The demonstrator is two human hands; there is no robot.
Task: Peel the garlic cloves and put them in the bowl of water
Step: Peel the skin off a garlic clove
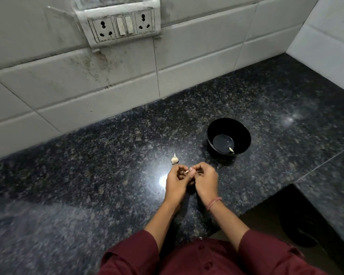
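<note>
garlic clove pinched between left hand, right hand

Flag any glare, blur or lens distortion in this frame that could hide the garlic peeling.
Head view: a bright glare spot on the counter beside the left hand; the lower-left counter is smeared by blur; the wide lens bends the wall tiles. The garlic clove between left and right hand is tiny, partly hidden; the bowl reads clearly.
</note>
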